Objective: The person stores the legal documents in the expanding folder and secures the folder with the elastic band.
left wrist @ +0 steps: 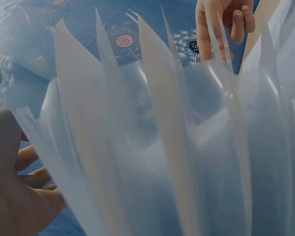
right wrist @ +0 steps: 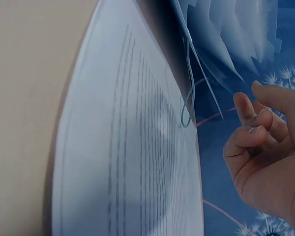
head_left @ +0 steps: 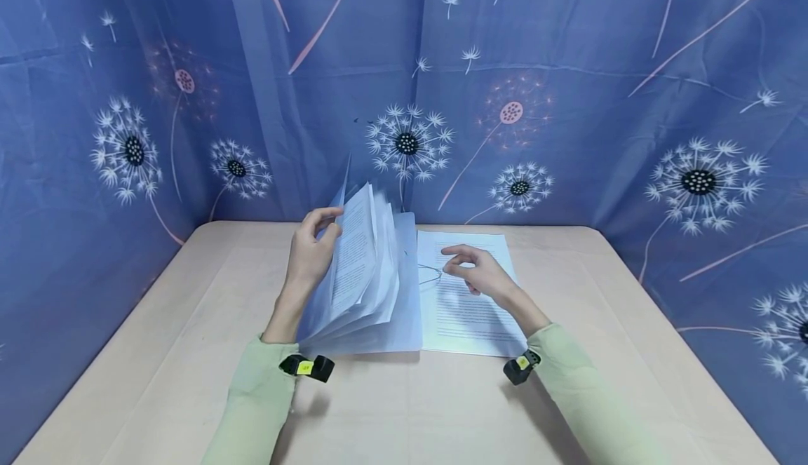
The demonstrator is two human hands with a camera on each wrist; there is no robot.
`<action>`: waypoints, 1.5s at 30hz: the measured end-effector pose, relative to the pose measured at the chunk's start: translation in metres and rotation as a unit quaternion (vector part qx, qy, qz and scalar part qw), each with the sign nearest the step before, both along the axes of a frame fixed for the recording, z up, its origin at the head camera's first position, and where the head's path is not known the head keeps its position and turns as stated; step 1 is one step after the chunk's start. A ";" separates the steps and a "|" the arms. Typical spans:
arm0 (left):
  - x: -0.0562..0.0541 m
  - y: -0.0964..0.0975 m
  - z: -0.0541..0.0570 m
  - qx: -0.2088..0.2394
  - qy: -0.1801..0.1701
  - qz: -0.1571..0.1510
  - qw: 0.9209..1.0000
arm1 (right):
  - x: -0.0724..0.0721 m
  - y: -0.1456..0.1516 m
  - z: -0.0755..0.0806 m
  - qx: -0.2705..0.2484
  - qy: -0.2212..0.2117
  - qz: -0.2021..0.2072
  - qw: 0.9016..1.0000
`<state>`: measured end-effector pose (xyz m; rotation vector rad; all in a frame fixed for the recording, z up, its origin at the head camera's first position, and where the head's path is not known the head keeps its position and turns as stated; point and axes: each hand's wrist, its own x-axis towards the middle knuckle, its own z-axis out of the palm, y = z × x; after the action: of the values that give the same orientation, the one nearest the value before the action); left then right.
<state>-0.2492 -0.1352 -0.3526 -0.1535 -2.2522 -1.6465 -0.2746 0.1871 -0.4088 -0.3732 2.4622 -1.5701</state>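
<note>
On the pale beige table (head_left: 151, 353): translucent blue plastic folder (head_left: 407, 311), white printed leaves (head_left: 355, 258) fanned. Left hand (head_left: 310, 254) pinches its raised edge; right hand (head_left: 485, 272), fingers bent, holds nothing. Likely light, floppy, slick; grip outer margin.

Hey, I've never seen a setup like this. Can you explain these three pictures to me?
There's no robot: these are a person's bare left hand and right hand. The wide picture comes from a camera worn on the head, looking forward and down. The other two come from cameras worn on each wrist; the small black devices by the sleeves appear to be those.

On the table is a folder with clear pockets and printed pages fanned out. The left hand grips its left side. Beside it lies a printed sheet, and a thin cord loop shows between them. The right hand hovers over the sheet, apparently holding nothing.
</note>
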 end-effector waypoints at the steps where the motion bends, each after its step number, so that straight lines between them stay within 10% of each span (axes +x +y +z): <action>1: 0.000 0.000 0.000 -0.001 0.000 0.000 1.000 | 0.000 0.003 0.000 0.001 0.002 -0.002 1.000; 45: 0.001 0.000 -0.001 -0.001 -0.007 -0.006 1.000 | 0.011 0.096 -0.015 0.107 0.040 -0.068 0.991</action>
<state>-0.2485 -0.1348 -0.3535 -0.1575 -2.2680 -1.6571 -0.2639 0.2833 -0.4235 -0.2413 2.7360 -1.3436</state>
